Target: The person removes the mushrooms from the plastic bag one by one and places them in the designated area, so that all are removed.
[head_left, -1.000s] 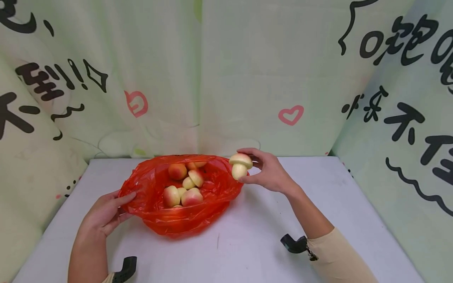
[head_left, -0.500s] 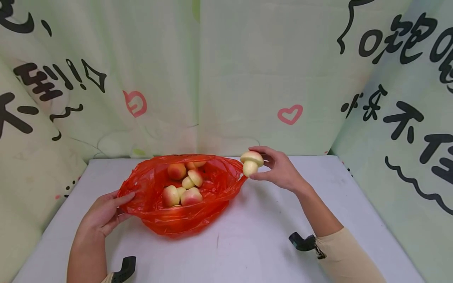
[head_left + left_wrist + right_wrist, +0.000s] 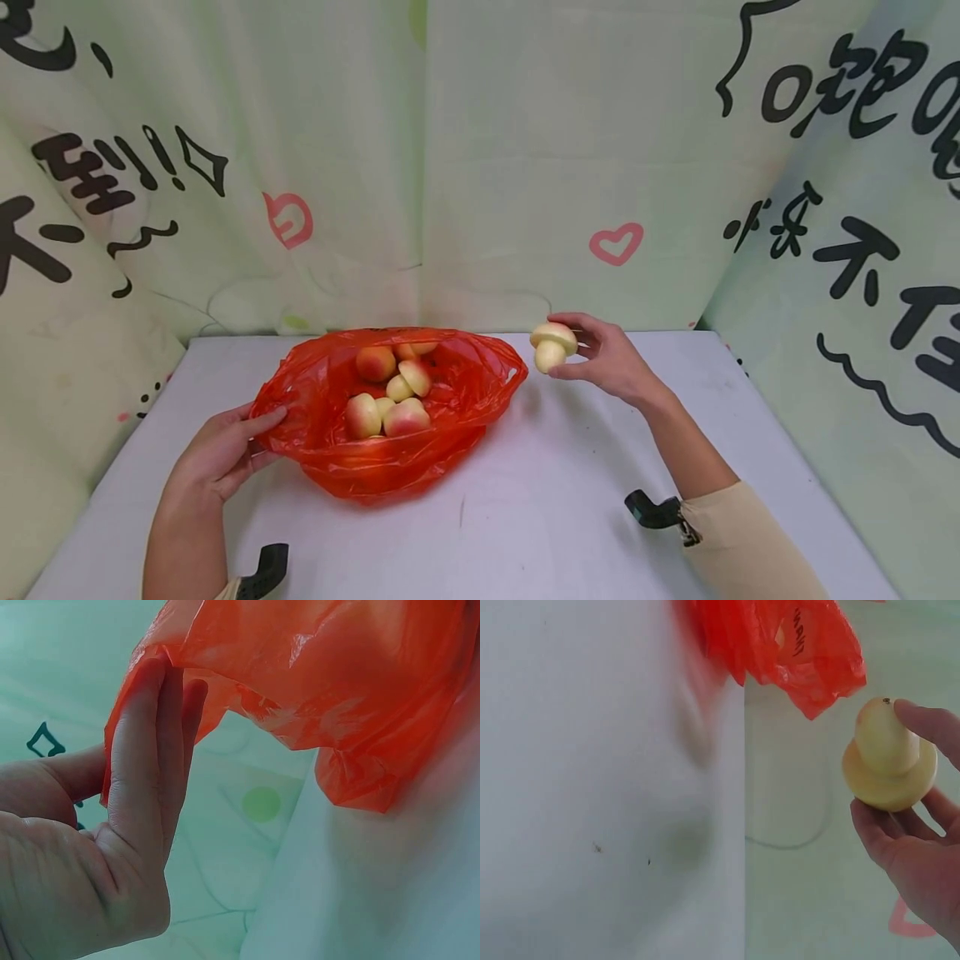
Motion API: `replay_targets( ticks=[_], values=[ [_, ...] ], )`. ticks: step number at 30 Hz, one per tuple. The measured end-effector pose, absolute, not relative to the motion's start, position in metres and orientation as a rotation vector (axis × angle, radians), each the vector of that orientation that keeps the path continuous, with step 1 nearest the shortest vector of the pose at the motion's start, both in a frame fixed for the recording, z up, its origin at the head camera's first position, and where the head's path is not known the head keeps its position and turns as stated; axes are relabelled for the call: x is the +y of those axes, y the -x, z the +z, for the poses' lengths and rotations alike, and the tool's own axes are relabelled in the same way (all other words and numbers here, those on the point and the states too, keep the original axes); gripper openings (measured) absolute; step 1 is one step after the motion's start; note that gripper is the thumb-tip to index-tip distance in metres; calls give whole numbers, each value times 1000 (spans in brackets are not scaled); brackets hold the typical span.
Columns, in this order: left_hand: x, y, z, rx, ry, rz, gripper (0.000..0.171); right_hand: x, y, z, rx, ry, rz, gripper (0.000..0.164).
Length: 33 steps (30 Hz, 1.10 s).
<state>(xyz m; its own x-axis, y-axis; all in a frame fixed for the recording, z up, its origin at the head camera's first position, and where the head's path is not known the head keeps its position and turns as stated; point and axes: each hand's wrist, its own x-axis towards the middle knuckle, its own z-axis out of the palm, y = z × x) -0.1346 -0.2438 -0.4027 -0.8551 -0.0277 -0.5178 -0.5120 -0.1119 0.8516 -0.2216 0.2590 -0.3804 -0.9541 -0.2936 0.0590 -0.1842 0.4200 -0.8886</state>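
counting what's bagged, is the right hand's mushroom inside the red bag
No, the right hand holds the mushroom out beside the red plastic bag.

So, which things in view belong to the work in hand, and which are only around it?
Apparently in the work:
red bag, held by the left hand
mushroom-shaped piece, held by the right hand
pieces inside the bag

Only around it:
white table
printed curtain
black devices

Red bag (image 3: 420,462) obstructs the table (image 3: 480,542); front is passable.
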Motion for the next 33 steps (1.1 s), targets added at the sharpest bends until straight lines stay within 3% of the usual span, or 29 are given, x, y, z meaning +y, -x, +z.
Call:
replay_targets(
  ticks=[33],
  values=[
    [-245, 134, -402, 1872, 572, 2025, 82, 271, 239, -435, 2675, 366, -1227, 67]
  ],
)
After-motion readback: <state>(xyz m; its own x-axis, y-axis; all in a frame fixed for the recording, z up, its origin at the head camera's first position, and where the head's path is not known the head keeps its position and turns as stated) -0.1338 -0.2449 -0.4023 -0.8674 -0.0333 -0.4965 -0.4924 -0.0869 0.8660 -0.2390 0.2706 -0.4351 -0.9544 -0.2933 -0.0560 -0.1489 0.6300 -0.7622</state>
